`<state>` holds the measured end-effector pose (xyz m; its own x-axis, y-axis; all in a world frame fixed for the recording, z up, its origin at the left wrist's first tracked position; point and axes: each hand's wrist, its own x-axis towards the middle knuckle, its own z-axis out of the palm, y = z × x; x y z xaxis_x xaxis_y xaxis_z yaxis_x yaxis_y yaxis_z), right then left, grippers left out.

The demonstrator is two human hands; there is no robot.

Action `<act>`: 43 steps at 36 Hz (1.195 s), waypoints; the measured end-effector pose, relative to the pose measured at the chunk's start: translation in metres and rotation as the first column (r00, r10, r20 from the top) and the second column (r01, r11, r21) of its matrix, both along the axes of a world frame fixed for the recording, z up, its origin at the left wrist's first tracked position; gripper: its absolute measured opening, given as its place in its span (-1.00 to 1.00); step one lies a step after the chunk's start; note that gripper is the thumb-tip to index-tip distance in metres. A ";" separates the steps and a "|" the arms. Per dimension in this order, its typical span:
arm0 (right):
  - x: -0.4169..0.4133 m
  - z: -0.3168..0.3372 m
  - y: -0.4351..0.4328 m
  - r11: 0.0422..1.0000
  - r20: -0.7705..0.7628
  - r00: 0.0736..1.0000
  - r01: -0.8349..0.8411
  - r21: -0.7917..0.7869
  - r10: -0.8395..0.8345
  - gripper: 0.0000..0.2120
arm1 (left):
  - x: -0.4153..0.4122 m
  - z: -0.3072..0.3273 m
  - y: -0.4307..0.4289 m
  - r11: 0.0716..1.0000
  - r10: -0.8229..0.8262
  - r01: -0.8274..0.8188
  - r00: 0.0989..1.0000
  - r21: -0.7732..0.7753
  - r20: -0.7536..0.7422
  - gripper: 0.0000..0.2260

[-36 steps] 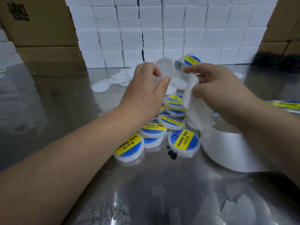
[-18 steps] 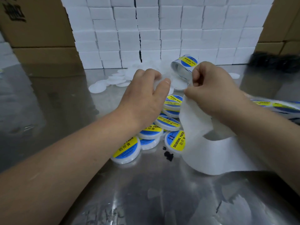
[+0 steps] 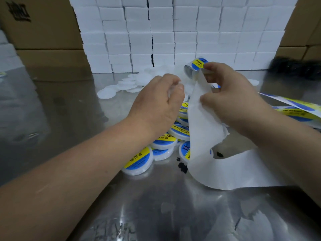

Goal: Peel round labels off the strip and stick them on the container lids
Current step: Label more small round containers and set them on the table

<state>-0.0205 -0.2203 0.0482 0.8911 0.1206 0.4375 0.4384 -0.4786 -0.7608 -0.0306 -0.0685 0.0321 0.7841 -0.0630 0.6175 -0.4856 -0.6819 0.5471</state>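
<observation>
Shiny steel counter: right hand pinches white paper strip; left hand grips blurred white plastic lid. Centre the blue-yellow round label squarely.

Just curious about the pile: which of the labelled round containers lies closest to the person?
The labelled container at the pile's near left end, next to the left forearm; the other labelled ones all lie farther back.

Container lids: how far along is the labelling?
Done: a pile of labelled lids mid-table. In hand: the right grip pinches the strip, next label curling off its top; the left grip holds what looks like a blank lid. Left: unlabelled lids scattered behind, more labels on the strip.
</observation>
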 end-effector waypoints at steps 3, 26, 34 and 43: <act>0.000 0.000 -0.001 1.000 -0.004 1.000 -0.022 -0.010 0.022 -0.37 | 0.001 -0.001 0.000 1.000 0.006 -0.006 1.000 -0.016 -0.014 -0.60; 0.001 -0.010 0.000 0.954 -0.050 0.954 -0.294 0.062 0.297 -0.22 | 0.008 -0.001 0.001 0.983 0.053 -0.083 0.982 -0.165 -0.179 -0.86; -0.001 -0.009 -0.001 0.946 -0.025 0.946 -0.321 0.051 0.323 -0.21 | 0.011 0.001 0.003 0.957 0.095 -0.129 0.986 -0.260 -0.138 -0.83; -0.003 -0.008 0.002 0.938 -0.007 0.939 -0.345 0.042 0.345 -0.29 | 0.014 0.001 0.008 0.947 0.156 -0.187 0.978 -0.262 -0.137 -0.79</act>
